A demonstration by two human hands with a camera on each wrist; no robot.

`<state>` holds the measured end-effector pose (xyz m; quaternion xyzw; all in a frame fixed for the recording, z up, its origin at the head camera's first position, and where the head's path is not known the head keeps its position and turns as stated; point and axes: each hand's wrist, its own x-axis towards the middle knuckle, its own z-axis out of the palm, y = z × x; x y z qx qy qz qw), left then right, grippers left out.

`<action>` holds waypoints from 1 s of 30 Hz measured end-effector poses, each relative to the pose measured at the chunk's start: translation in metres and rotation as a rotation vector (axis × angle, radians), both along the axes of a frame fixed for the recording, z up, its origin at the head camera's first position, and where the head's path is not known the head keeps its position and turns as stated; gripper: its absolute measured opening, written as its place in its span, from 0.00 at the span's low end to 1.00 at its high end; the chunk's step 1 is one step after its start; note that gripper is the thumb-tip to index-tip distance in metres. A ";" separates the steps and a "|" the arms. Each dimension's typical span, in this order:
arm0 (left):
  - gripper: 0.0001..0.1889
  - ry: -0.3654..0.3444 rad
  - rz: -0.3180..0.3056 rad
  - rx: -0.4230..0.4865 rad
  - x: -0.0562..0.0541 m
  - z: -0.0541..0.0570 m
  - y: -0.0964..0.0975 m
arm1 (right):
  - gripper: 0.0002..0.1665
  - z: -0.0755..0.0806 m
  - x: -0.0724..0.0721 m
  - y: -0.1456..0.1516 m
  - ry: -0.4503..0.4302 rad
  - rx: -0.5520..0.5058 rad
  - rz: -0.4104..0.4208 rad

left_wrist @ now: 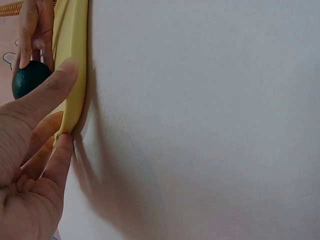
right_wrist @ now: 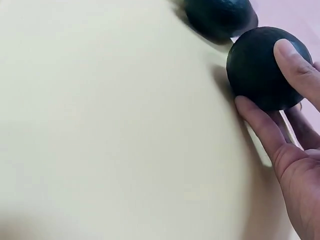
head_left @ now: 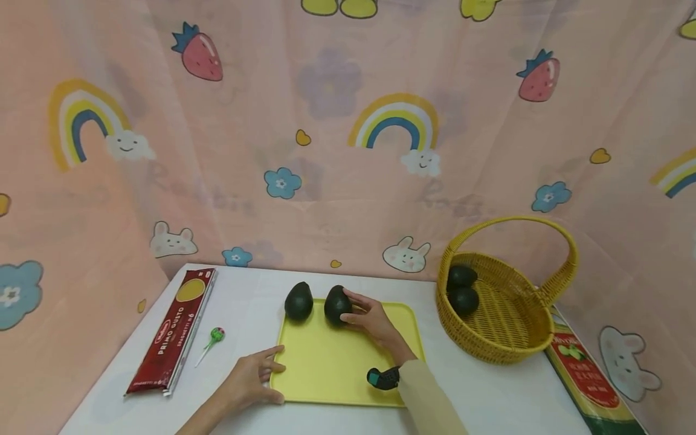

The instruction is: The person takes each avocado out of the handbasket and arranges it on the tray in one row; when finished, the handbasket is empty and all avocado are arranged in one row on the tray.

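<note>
Right hand [head_left: 375, 324] grips an avocado [head_left: 334, 305] at the far edge of the yellow tray [head_left: 326, 365]; whether it touches the tray, cannot tell. Left hand [head_left: 251, 379] holds the tray's near left corner between thumb and fingers. Second avocado [head_left: 298, 302] just left of the gripped one, at the far left corner. Leftward on the bench [head_left: 239, 314]: lollipop [head_left: 217, 335], then spaghetti pack [head_left: 173, 332]. Rightward: basket [head_left: 489, 348], two more avocados [head_left: 463, 301] inside.

The right hand [head_left: 374, 321] grips an avocado [head_left: 335, 306], seemingly set on the yellow tray [head_left: 326, 368] below that hand; rightward stands a basket [head_left: 484, 347].
</note>
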<state>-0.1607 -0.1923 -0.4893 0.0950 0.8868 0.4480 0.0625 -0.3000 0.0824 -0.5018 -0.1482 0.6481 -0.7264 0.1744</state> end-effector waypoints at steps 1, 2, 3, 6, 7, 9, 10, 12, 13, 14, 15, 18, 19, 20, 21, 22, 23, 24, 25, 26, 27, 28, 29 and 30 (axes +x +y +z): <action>0.39 0.007 -0.003 0.005 0.000 0.000 0.000 | 0.39 0.001 -0.001 -0.002 0.000 0.013 0.008; 0.39 0.011 -0.007 0.007 0.000 0.000 0.000 | 0.39 0.001 -0.002 -0.004 0.009 0.030 0.016; 0.38 0.016 -0.010 0.006 0.000 0.000 0.001 | 0.39 0.002 -0.003 -0.006 0.011 0.043 0.020; 0.34 0.014 -0.009 0.004 0.001 0.000 0.001 | 0.38 0.004 -0.005 -0.010 0.026 0.071 0.024; 0.33 0.010 -0.008 0.003 0.001 0.000 0.001 | 0.38 0.004 -0.006 -0.011 0.028 0.077 0.021; 0.32 0.002 -0.005 0.006 0.001 0.001 0.002 | 0.38 0.004 -0.006 -0.015 0.031 0.070 0.015; 0.33 -0.002 -0.002 0.008 0.001 0.001 0.002 | 0.38 0.004 -0.006 -0.017 0.039 0.066 0.014; 0.37 -0.007 0.003 0.006 0.001 0.001 0.002 | 0.38 0.003 -0.006 -0.021 0.046 0.050 0.018; 0.37 -0.009 0.004 0.009 0.001 0.001 0.002 | 0.38 0.002 -0.006 -0.023 0.044 0.039 0.018; 0.39 -0.013 0.004 0.016 0.000 0.001 0.002 | 0.38 0.001 -0.005 -0.025 0.039 0.028 0.014; 0.40 -0.013 0.002 0.016 0.000 0.001 0.002 | 0.38 0.001 -0.005 -0.027 0.032 0.018 0.007; 0.40 -0.014 0.000 0.016 0.001 0.001 0.002 | 0.38 -0.001 -0.003 -0.029 0.017 0.007 -0.020; 0.38 -0.011 -0.001 0.013 0.001 0.001 0.002 | 0.38 -0.001 -0.003 -0.029 0.012 0.007 -0.032; 0.38 -0.012 0.000 0.010 0.001 0.001 0.002 | 0.37 -0.002 -0.002 -0.029 0.016 0.011 -0.039; 0.35 -0.012 0.003 0.004 0.001 0.001 0.002 | 0.37 -0.002 -0.002 -0.029 0.020 0.017 -0.047; 0.34 -0.014 0.006 0.003 0.002 0.002 0.002 | 0.37 -0.002 -0.002 -0.028 0.024 0.022 -0.049; 0.33 -0.014 0.008 0.000 0.002 0.002 0.002 | 0.37 -0.002 -0.002 -0.028 0.028 0.025 -0.051; 0.31 -0.016 0.009 -0.001 0.002 0.002 0.002 | 0.37 -0.002 -0.003 -0.027 0.030 0.028 -0.052; 0.29 -0.017 0.010 -0.001 0.002 0.002 0.002 | 0.36 -0.002 -0.003 -0.027 0.029 0.028 -0.051; 0.30 -0.019 0.010 -0.001 0.002 0.003 0.002 | 0.36 -0.002 -0.003 -0.027 0.029 0.028 -0.048; 0.30 -0.019 0.010 0.000 0.002 0.003 0.002 | 0.36 -0.001 -0.003 -0.027 0.025 0.028 -0.046; 0.30 -0.017 0.009 -0.001 0.002 0.003 0.002 | 0.36 -0.001 -0.003 -0.027 0.023 0.027 -0.040; 0.30 -0.015 0.008 -0.003 0.002 0.003 0.002 | 0.36 -0.001 -0.003 -0.026 0.021 0.026 -0.034; 0.33 -0.018 0.008 -0.005 0.001 0.002 0.002 | 0.36 0.000 -0.003 -0.026 0.016 0.022 -0.029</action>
